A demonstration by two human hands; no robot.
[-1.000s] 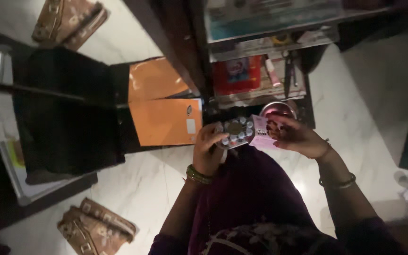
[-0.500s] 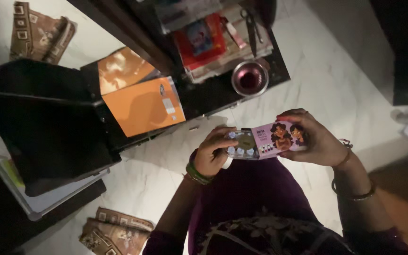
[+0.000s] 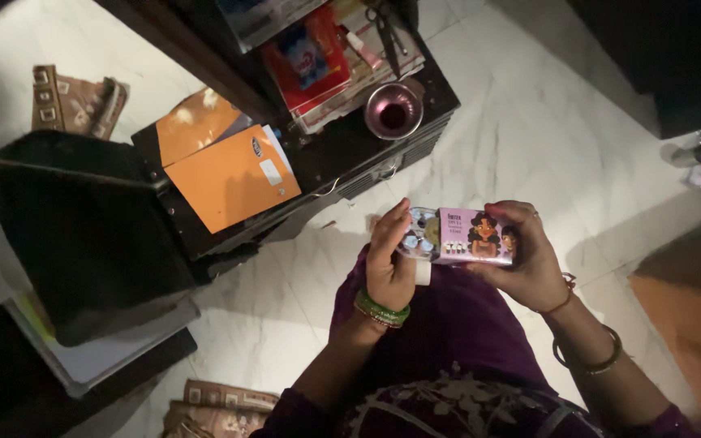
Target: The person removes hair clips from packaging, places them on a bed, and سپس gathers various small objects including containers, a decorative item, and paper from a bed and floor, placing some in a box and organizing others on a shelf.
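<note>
Seen from the head camera, the person is holding a small flat packet [image 3: 460,237] out over their lap, above the purple fabric of their clothing [image 3: 456,332]. The packet is showing a pink card sleeve with a cartoon figure printed on it, and at its left end a clear tray of small round pieces is sticking out.

The right hand [image 3: 529,259] is wrapping around the pink end, fingers curling over the top edge and thumb lying underneath, closed firmly on the packet. The left hand [image 3: 389,264] is gripping the clear tray end, its fingers [image 3: 391,231] folding against the tray's left side; whether it is pinching or only steadying, I cannot tell. Green bangles [image 3: 381,310] are sitting on the left wrist.

Pale marble floor [image 3: 545,138] is lying open beyond the packet and to the right. Just ahead, a dark low table [image 3: 342,158] is carrying an orange folder [image 3: 233,178], a small metal bowl [image 3: 393,111] and a stack of papers with a red booklet [image 3: 306,61]. A dark bag [image 3: 83,235] is standing well to the left.
</note>
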